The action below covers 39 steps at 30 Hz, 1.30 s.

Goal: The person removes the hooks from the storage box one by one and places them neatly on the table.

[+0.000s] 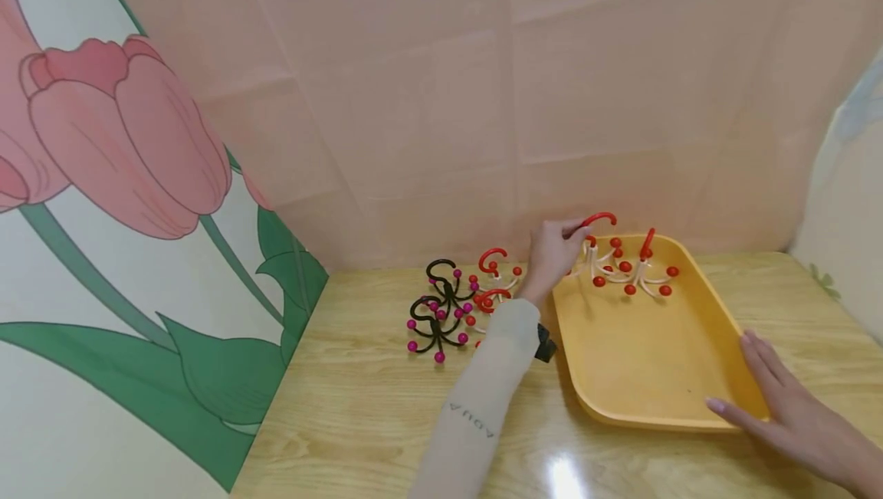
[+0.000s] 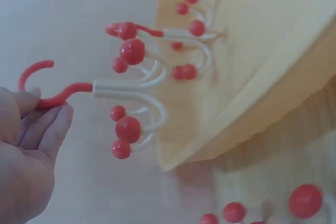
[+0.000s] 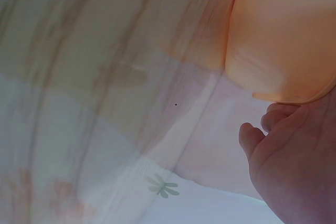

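My left hand [image 1: 554,257] pinches the red curved top of a white multi-arm hook [image 2: 128,88] with red ball tips. This hook hangs upright over the back left part of the yellow tray [image 1: 648,361]. Just to its right, a second red-and-white hook [image 1: 641,273] stands inside the tray by the back wall. My right hand [image 1: 793,407] rests at the tray's front right corner, thumb at the front rim and fairly straight fingers along the right side. In the right wrist view its fingertips [image 3: 252,139] show close by the tray's edge.
Left of the tray, two black hooks with pink balls [image 1: 437,330] stand on the wooden table [image 1: 331,407]. Beside them are two more red-and-white hooks [image 1: 495,273], partly behind my left arm. A pinkish covering [image 1: 428,100] rises behind, and a tulip-patterned panel [image 1: 124,123] borders the left.
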Tool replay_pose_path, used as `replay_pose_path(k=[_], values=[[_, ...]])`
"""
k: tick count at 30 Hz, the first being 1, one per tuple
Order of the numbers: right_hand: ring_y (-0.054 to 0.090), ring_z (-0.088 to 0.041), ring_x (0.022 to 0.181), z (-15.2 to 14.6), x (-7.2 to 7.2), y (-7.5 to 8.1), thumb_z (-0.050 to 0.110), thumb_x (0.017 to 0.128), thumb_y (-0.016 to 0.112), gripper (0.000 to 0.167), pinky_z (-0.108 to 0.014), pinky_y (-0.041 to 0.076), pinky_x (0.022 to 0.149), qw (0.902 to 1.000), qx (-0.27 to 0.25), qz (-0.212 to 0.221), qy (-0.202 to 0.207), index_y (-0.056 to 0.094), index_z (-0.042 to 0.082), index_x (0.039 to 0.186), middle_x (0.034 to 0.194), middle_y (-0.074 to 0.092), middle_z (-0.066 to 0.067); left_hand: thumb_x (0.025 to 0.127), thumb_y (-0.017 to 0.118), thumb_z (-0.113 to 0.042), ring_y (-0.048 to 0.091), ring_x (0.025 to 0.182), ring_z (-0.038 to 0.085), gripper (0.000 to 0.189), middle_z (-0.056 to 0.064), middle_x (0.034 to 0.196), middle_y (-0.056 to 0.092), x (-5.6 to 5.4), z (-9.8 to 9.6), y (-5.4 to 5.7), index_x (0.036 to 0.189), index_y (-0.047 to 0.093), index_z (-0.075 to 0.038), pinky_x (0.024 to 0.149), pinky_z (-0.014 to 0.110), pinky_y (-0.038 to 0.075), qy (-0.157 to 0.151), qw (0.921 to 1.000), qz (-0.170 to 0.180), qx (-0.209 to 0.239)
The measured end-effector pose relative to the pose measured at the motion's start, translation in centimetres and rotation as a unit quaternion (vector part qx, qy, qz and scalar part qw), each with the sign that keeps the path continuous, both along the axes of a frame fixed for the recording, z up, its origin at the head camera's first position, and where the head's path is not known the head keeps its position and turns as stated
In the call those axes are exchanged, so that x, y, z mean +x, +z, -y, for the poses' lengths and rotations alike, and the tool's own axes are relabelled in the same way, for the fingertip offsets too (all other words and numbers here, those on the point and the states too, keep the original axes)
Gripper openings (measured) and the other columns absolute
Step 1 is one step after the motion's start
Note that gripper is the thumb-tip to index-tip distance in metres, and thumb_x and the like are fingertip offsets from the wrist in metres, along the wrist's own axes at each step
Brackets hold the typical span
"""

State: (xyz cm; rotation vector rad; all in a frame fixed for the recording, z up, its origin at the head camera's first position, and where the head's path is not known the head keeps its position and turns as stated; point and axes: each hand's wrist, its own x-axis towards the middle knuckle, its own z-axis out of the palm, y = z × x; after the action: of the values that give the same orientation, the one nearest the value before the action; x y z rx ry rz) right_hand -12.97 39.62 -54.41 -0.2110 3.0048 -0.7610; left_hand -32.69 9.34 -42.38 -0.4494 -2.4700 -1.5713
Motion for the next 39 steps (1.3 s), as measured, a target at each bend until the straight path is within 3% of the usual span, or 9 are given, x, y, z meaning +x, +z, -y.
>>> replay_pose_path(k=[5,12,15,21,25,30,33,37,39], values=[[-0.017,-0.061,0.153,0.0,0.4,-0.4,0.046,0.103,0.064,0.110,-0.090,0.011,0.101,0.9998,-0.010,-0.014,0.012,-0.018,0.008,0.165,0.170,-0.031,-0.017,0.100,0.073,-0.028,0.060,0.066,-0.008,0.026,0.001,0.101,0.084,0.8,1.0,1.5,0.120,0.081,-0.013,0.048,0.013,0.041,0.001,0.9996,-0.029,-0.006],[-0.023,-0.056,0.154,0.0,0.6,-0.8,0.045,0.103,0.064,0.110,-0.088,0.000,0.107,0.9997,-0.014,-0.013,0.014,-0.019,0.008,0.165,0.169,-0.032,-0.016,0.101,0.072,-0.029,0.061,0.066,-0.003,0.027,0.006,0.107,0.083,2.5,2.8,3.5,0.121,0.081,-0.014,0.045,0.018,0.036,-0.036,0.9981,-0.018,0.046],[-0.023,-0.055,0.155,0.0,0.5,-0.8,0.045,0.103,0.065,0.110,-0.088,-0.001,0.106,0.9996,-0.018,-0.015,0.015,-0.019,0.009,0.165,0.170,-0.032,-0.016,0.100,0.073,-0.028,0.071,0.075,0.000,0.028,0.006,0.107,0.083,3.2,3.6,4.2,0.122,0.080,-0.013,0.050,0.016,0.042,-0.054,0.9966,-0.034,0.053],[-0.023,-0.056,0.154,0.0,0.2,-1.0,0.045,0.103,0.065,0.110,-0.089,0.002,0.105,0.9996,-0.015,-0.014,0.016,-0.018,0.009,0.165,0.170,-0.032,-0.015,0.099,0.074,-0.023,0.081,0.095,0.015,0.027,0.008,0.108,0.083,4.9,5.3,4.7,0.122,0.080,-0.009,0.070,0.014,0.058,-0.087,0.9938,-0.047,0.051],[-0.023,-0.054,0.155,-0.3,0.1,-1.4,0.044,0.102,0.067,0.110,-0.086,-0.005,0.108,0.9992,-0.020,-0.029,0.019,-0.017,0.010,0.166,0.171,-0.030,-0.012,0.100,0.074,-0.024,0.079,0.097,0.010,0.027,0.007,0.111,0.083,6.4,6.6,5.0,0.122,0.080,-0.011,0.078,0.015,0.059,-0.098,0.9935,-0.029,0.051],[-0.021,-0.054,0.156,-0.4,0.1,-1.7,0.043,0.102,0.068,0.110,-0.081,-0.012,0.110,0.9986,-0.024,-0.043,0.020,-0.016,0.012,0.166,0.172,-0.029,-0.011,0.099,0.076,-0.025,0.073,0.083,-0.001,0.025,0.006,0.110,0.083,8.3,8.5,4.8,0.120,0.081,-0.013,0.065,0.015,0.055,-0.094,0.9933,-0.012,0.066],[-0.024,-0.049,0.157,-0.3,0.2,-1.8,0.039,0.101,0.070,0.111,-0.058,-0.028,0.115,0.9976,-0.022,-0.060,0.025,-0.015,0.009,0.167,0.172,-0.028,-0.013,0.098,0.076,-0.027,0.067,0.072,-0.003,0.025,0.004,0.110,0.083,9.4,9.8,4.4,0.120,0.081,-0.016,0.054,0.016,0.045,-0.090,0.9938,-0.018,0.063],[-0.024,-0.044,0.158,-0.1,0.4,-1.9,0.038,0.097,0.075,0.116,-0.030,-0.029,0.111,0.9964,-0.008,-0.080,0.027,-0.012,0.007,0.167,0.173,-0.026,-0.014,0.097,0.077,-0.028,0.064,0.069,-0.001,0.025,0.002,0.109,0.083,10.6,11.6,3.9,0.119,0.082,-0.016,0.053,0.016,0.043,-0.086,0.9941,-0.033,0.057],[-0.024,-0.045,0.158,-0.1,0.4,-1.8,0.038,0.096,0.076,0.117,-0.026,-0.028,0.109,0.9960,-0.004,-0.085,0.025,-0.012,0.006,0.167,0.173,-0.026,-0.015,0.097,0.077,-0.028,0.065,0.071,-0.001,0.025,0.003,0.108,0.083,11.1,12.5,3.5,0.118,0.082,-0.016,0.054,0.016,0.045,-0.087,0.9937,-0.035,0.063]])
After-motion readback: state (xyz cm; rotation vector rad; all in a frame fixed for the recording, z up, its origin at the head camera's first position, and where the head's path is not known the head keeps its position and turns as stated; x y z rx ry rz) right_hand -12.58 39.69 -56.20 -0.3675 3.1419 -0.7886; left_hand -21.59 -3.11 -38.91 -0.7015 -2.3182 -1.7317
